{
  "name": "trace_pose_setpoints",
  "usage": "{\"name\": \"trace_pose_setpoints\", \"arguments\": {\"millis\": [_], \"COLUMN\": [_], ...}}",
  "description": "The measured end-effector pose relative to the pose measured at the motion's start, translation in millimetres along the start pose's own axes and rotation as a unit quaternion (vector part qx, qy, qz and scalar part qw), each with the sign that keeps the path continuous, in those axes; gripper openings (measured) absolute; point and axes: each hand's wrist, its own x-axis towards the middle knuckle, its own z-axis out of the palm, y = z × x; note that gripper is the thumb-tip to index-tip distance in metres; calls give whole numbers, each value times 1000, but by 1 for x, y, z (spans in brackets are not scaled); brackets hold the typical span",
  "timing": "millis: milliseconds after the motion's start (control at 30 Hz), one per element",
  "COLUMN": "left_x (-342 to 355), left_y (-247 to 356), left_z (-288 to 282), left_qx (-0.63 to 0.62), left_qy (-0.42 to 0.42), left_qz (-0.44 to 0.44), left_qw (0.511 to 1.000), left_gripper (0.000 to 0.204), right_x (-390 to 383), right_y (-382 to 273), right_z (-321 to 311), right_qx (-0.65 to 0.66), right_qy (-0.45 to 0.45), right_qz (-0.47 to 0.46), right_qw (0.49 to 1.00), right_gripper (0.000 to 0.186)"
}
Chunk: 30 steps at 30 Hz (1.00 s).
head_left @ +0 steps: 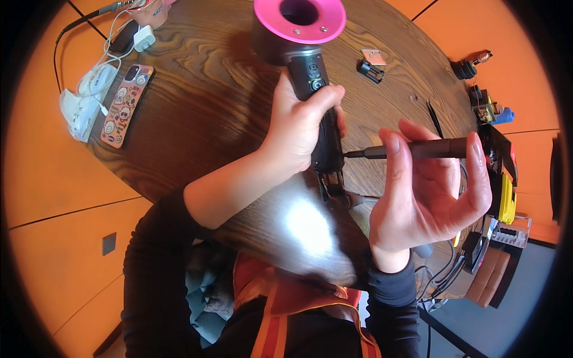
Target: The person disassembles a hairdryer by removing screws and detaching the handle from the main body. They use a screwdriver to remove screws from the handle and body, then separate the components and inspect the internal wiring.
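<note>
A hair dryer with a pink ring-shaped head [331,24] and a dark handle [307,68] lies across the wooden table. My left hand [298,122] is wrapped round the handle, thumb over its front. The handle's lower end is uncovered and shows dark inner parts [332,182]. In my right hand [424,185] is a slim dark screwdriver [439,148], held level between thumb and fingers. Its tip points left and meets, or nearly meets, the side of the handle near the lower end; I cannot tell if it sits in a screw.
On the round wooden table [203,71], a phone in a patterned case [127,107] lies left, beside a white charger [144,38] and cables. Beyond my right hand are a small black cage-like part [370,70], tweezers [434,118], and several tools along the right edge, with a brown case [488,277].
</note>
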Motion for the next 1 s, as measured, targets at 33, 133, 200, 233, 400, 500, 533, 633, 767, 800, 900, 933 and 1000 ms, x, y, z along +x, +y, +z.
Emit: {"name": "trace_pose_setpoints", "arguments": {"millis": [33,133,200,233,400,500,533,633,767,800,900,933,1000], "left_x": [0,1,1,1,2,3,3,3,2,2,3,4,4], "left_y": [-1,-1,0,0,2,4,4,4,3,3,3,3,3], "left_z": [0,2,1,1,0,-1,-1,0,-1,-1,-1,-2,-2], "left_qx": [-2,-47,-52,-49,-65,-61,-63,-53,-27,-19,-36,-36,-37], "left_qy": [2,6,7,5,5,7,12,7,3,4,10,6,-1], "left_qz": [1,-26,-34,-38,-62,-69,-64,-44,-39,-47,-63,-70,-78], "left_qw": [1000,999,998,998,996,996,996,998,999,999,997,997,996], "left_gripper": [28,31,31,31,31,31,31,31,30,30,29,28,27], "right_x": [1,5,7,8,12,14,13,12,11,12,15,16,15], "right_y": [0,5,9,10,14,12,11,7,5,6,10,11,14], "right_z": [0,-2,-3,-3,-10,-14,-15,-16,-17,-18,-19,-19,-18], "right_qx": [14,51,57,65,163,68,44,-18,20,44,95,88,97], "right_qy": [-6,-31,-50,-58,-143,-169,-151,-51,-99,-123,-171,-171,-189], "right_qz": [9,41,21,21,-7,-85,-73,-48,-34,-51,-55,-53,-65], "right_qw": [1000,997,997,996,976,980,985,997,994,990,979,980,975], "right_gripper": [67,57,53,52,54,59,61,61,49,48,45,45,44]}}
